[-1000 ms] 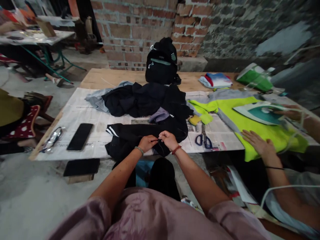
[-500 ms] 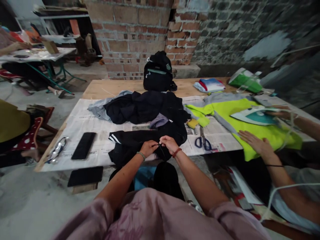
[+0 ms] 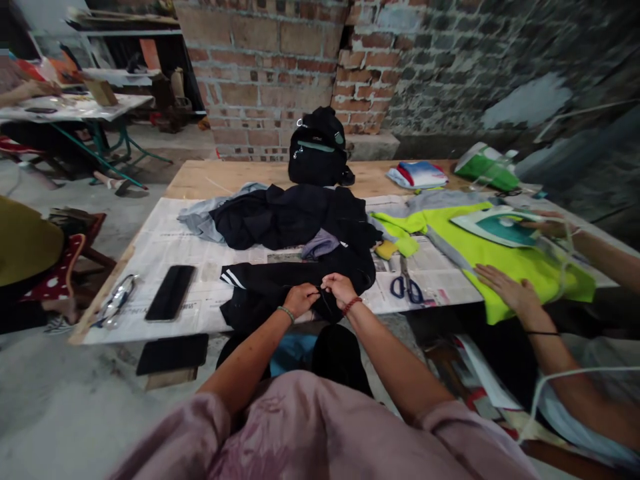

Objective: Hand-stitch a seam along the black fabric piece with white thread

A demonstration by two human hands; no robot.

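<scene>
A black garment with white stripes (image 3: 270, 275) lies along the front edge of the table. My left hand (image 3: 302, 299) is closed in a pinch on its cloth. Just to the right, my right hand (image 3: 340, 288) pinches the same garment, its fingertips close to those of the left. Exactly which bit of cloth or seam sits between the fingertips is too small to make out. Behind my hands, a heap of dark clothing (image 3: 280, 213) touches the garment. Scissors with dark blue handles (image 3: 407, 287) rest on the newspaper to the right of my right hand.
On the right, a co-worker's hand holds a teal-and-white iron (image 3: 495, 225) on a yellow-green garment (image 3: 450, 217). A black backpack (image 3: 317, 157) stands at the back. At left lie a phone (image 3: 170, 293) and glasses (image 3: 117, 297); another dark flat device (image 3: 173, 353) is below the edge.
The co-worker's iron has slid a little to the left over the yellow-green garment. My two hands keep their pinch on the black garment with hardly any movement.
</scene>
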